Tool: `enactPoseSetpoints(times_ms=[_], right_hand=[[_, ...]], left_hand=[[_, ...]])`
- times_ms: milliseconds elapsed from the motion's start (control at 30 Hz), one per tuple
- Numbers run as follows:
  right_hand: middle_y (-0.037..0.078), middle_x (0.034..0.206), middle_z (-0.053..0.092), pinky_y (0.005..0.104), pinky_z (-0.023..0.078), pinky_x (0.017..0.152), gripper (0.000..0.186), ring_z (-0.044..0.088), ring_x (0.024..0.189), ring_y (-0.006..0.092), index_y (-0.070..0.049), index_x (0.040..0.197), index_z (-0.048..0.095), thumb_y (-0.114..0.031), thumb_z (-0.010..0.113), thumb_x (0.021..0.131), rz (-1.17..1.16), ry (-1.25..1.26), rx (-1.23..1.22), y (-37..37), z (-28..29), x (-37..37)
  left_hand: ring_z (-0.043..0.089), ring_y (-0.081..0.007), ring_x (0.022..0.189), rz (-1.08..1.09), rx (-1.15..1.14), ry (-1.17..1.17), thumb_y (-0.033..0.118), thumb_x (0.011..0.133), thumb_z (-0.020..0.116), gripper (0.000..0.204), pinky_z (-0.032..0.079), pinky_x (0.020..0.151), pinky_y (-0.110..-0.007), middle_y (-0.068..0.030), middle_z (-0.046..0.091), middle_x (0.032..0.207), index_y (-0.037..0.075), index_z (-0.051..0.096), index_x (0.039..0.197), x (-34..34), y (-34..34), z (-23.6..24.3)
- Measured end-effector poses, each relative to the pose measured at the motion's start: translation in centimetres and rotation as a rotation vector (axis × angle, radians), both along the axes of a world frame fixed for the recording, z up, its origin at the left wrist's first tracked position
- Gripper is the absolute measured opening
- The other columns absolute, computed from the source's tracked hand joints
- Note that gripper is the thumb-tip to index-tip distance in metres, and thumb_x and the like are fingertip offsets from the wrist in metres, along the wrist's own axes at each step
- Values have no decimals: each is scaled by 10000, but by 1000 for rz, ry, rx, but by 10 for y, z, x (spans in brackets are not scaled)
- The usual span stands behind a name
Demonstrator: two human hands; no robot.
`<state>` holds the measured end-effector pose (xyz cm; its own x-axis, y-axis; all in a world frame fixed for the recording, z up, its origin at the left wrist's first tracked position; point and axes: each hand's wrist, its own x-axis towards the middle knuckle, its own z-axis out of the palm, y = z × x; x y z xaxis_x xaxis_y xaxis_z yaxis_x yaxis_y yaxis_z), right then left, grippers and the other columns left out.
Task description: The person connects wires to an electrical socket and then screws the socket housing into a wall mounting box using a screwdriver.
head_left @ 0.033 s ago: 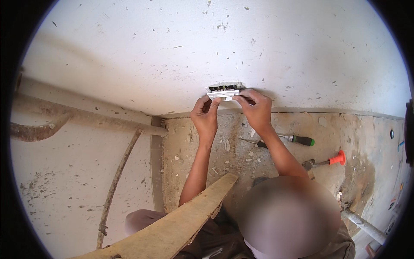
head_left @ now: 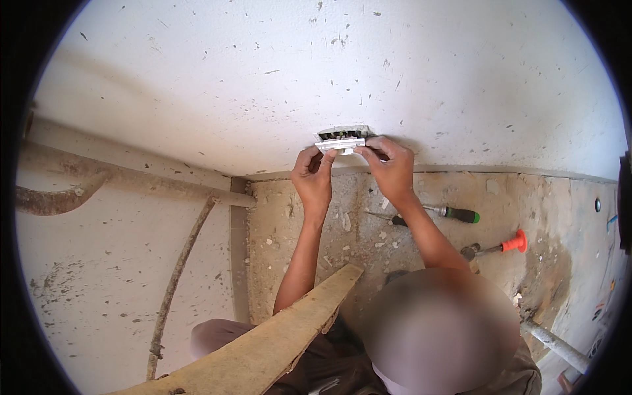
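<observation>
A white, flat, rectangular plate, apparently plastic (head_left: 340, 143), sits just in front of a ragged, dark rectangular opening (head_left: 343, 134) low in the white wall speckled with dark marks (head_left: 329, 72). It tilts so that mostly its edge and a small white block on its near side show. The left hand (head_left: 312, 179) is pinched on the plate's left end, thumb at the near edge; the right hand (head_left: 394, 170) is pinched on the right end, its thumb and bent forefinger close together. The fingertips behind the plate are hidden, so how firmly they press cannot be told. The piece looks light and stiff, probably brittle along its thin rim, and its smooth face may turn slippery with dust; the two short ends seem the sound places to hold it. Inside the opening, small pale and dark bits show, too small to make out. Below spreads a gritty tan floor littered with pale flakes (head_left: 283, 230). Near the right forearm lie a screwdriver with a fat black-and-green handle (head_left: 462, 214) and a thin pointed tool with a dark grip (head_left: 399, 220); farther right is a metal tool with a flared orange-red grip (head_left: 513, 242). A rough, yellowish, tapering board (head_left: 263, 349) crosses the foreground, and a rusty round pipe (head_left: 138, 176) runs along the left.
</observation>
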<state>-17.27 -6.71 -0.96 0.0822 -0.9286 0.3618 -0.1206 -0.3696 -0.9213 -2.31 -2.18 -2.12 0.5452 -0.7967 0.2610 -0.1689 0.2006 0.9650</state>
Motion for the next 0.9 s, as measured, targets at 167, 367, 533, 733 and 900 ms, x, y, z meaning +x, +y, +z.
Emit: enactPoseSetpoints(times_ms=[167,367,533,733,900], right_hand=[[93,693,645,275,435,563,171,555,582,144,-6,850,681,-148,757,795,-5,68,25,0,0,0],[96,679,636,283,430,562,183,547,574,157,-10,842,676,-164,763,793,13,71,16,-1,-7,-2],[100,728,658,280,458,589,204,592,616,169,-6,848,670,-178,767,796,27,25,-21,-1,-6,0],[106,772,674,297,487,636,230,638,685,191,-8,857,672,-207,770,797,35,53,-23,0,-9,-4],[115,810,676,317,496,665,218,648,732,232,-12,877,675,-199,760,801,50,64,-66,2,-7,-4]], left_hand=[[586,-87,797,-8,73,-9,70,833,749,184,476,728,-214,-34,644,844,-27,633,939,6,1,-4],[600,-100,821,-6,88,-76,93,819,766,205,487,752,-232,-46,657,863,-28,645,933,8,1,0],[602,-104,828,-24,80,-89,101,835,751,207,487,770,-236,-56,664,883,-33,641,949,9,3,1],[597,-100,831,-62,65,-1,111,861,729,234,482,767,-233,-70,663,897,-38,619,1003,5,6,4],[582,-95,842,-77,38,10,118,878,712,218,475,774,-233,-53,653,909,-24,619,1015,5,8,3]])
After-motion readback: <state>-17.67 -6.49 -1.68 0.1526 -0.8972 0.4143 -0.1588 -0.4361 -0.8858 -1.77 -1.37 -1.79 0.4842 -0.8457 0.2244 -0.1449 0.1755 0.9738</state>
